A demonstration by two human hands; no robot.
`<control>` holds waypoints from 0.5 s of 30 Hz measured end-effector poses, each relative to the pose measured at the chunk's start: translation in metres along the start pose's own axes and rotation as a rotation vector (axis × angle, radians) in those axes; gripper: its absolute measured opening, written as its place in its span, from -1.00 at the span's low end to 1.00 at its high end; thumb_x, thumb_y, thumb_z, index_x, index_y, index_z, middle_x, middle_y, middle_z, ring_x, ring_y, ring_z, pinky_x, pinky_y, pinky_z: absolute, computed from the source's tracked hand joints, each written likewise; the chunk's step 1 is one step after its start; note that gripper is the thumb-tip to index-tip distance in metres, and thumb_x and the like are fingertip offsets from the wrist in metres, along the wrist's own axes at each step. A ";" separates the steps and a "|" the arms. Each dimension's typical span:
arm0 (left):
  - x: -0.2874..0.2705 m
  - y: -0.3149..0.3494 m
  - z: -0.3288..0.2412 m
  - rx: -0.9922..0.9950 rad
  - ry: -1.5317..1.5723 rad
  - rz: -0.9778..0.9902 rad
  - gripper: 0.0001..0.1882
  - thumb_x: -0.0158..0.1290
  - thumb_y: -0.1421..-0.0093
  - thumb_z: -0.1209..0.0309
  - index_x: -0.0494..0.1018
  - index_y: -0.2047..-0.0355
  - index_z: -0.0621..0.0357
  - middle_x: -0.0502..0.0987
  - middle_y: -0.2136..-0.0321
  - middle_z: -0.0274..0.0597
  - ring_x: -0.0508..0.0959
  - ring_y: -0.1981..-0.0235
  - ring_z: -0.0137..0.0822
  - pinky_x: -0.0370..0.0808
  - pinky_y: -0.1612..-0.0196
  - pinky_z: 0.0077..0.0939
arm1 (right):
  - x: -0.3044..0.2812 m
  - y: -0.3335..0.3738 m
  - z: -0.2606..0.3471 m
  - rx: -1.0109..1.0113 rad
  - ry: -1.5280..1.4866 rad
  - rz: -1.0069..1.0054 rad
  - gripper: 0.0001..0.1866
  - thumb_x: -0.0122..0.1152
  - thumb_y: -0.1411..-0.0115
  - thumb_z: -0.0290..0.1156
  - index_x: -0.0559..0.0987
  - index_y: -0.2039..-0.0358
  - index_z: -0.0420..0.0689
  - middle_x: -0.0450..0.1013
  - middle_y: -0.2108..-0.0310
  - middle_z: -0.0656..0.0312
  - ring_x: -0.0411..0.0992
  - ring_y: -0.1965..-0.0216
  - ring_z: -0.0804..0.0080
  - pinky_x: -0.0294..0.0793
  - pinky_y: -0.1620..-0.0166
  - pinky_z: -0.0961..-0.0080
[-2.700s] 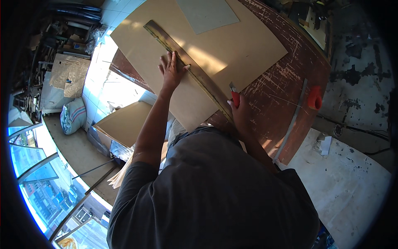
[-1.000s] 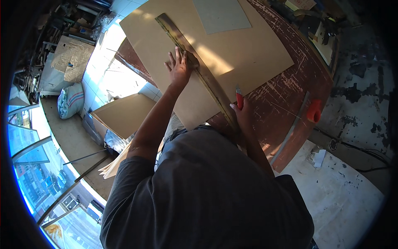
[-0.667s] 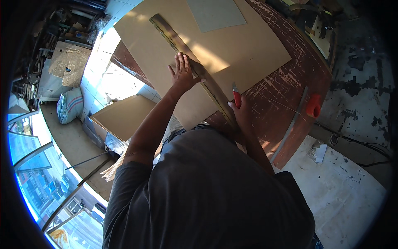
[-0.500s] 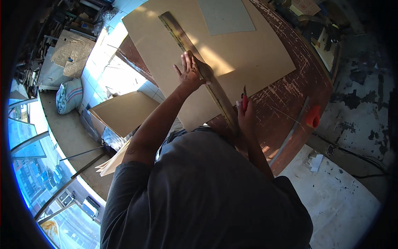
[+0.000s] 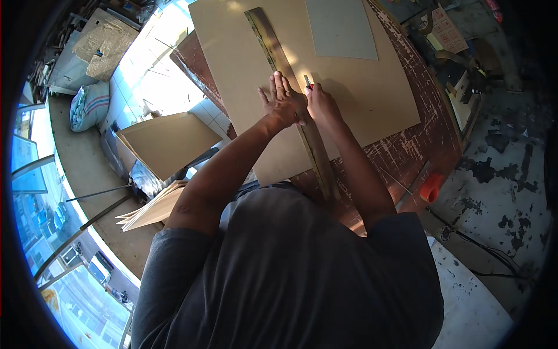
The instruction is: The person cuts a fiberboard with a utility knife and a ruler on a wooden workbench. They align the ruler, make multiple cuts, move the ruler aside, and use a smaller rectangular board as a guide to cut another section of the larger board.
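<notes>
My left hand lies flat, fingers spread, on a long metal straightedge that runs diagonally across a large tan board. Right beside it, my right hand is closed around a red-handled utility knife, its blade set on the board against the straightedge's right side. The board rests on a worn red-brown table. My torso in a grey shirt hides the near end of the straightedge.
A smaller grey sheet lies on the board's far end. An orange-red object sits at the table's right edge. Tan panels and a stack of thin boards stand at the left. Cables cross the stained floor at right.
My right hand with the knife has moved from the board's near edge up along the straightedge, now beside my left hand. The left hand stayed pressed on the straightedge.
</notes>
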State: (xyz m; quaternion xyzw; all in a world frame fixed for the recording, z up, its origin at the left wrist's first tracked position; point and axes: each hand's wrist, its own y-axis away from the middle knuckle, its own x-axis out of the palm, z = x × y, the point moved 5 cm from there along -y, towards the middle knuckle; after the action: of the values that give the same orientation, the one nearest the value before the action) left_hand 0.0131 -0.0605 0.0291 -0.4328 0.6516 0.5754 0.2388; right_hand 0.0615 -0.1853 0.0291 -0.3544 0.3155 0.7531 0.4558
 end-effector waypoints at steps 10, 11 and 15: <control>0.004 -0.001 0.003 0.028 0.070 -0.047 0.56 0.44 0.17 -0.18 -0.39 -0.44 0.46 -0.51 -0.47 0.32 -0.43 -0.51 0.20 -0.18 -0.40 0.44 | 0.008 -0.048 0.031 0.028 0.045 0.134 -0.43 -0.18 -0.47 -0.04 0.57 0.19 -0.35 0.56 0.21 -0.28 0.52 0.12 -0.29 0.50 0.02 -0.06; 0.005 -0.002 0.002 0.028 0.064 -0.051 0.56 0.44 0.17 -0.18 -0.39 -0.44 0.46 -0.51 -0.47 0.33 -0.43 -0.51 0.21 -0.18 -0.39 0.45 | 0.011 -0.048 0.030 0.008 0.075 0.128 -0.45 -0.16 -0.46 -0.05 0.58 0.20 -0.34 0.56 0.21 -0.27 0.52 0.13 -0.28 0.50 0.03 -0.05; 0.006 -0.004 0.004 0.032 0.072 -0.061 0.54 0.44 0.16 -0.16 -0.38 -0.44 0.44 -0.50 -0.46 0.35 -0.42 -0.50 0.24 -0.15 -0.38 0.49 | 0.013 -0.048 0.033 0.011 0.083 0.140 -0.48 -0.12 -0.46 -0.08 0.61 0.22 -0.32 0.56 0.20 -0.27 0.53 0.11 -0.26 0.51 0.02 -0.03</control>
State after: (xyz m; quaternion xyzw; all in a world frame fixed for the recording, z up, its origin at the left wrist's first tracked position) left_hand 0.0127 -0.0583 0.0214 -0.4690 0.6555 0.5414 0.2393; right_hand 0.0928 -0.1347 0.0293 -0.3596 0.3623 0.7661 0.3904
